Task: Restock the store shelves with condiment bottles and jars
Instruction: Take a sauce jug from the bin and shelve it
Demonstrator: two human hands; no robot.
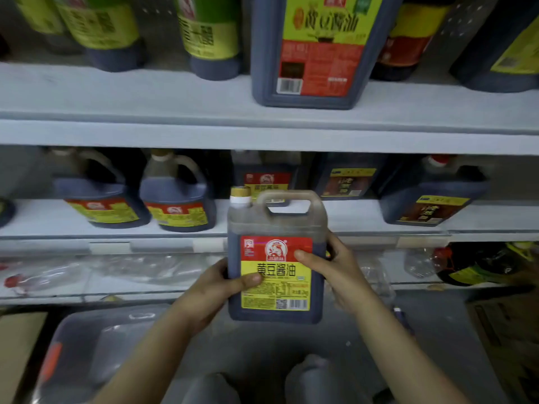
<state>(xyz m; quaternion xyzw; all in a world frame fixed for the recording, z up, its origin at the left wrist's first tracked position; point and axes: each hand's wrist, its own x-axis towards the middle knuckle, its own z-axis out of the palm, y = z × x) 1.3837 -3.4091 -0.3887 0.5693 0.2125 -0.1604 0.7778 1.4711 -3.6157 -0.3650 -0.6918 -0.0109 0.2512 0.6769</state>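
Observation:
I hold a square soy sauce jug (275, 258) upright in front of the middle shelf (350, 220). It has a dark body, a red and yellow label, a handle on top and a gold cap. My left hand (215, 290) grips its left side, thumb across the label. My right hand (332, 269) grips the right side, thumb on the label's red band. The jug hangs in the air below a gap on that shelf, between two round jugs (175, 199) on the left and a dark jug (428, 196) on the right. A matching jug (267, 177) stands at the back of the gap.
The top shelf (175, 94) carries a big square jug (318, 51) and several bottles. The lowest shelf holds clear plastic bottles (140, 268) and a dark bottle (478, 263) lying down. On the floor are a plastic crate (96, 345) and cardboard boxes (507, 330).

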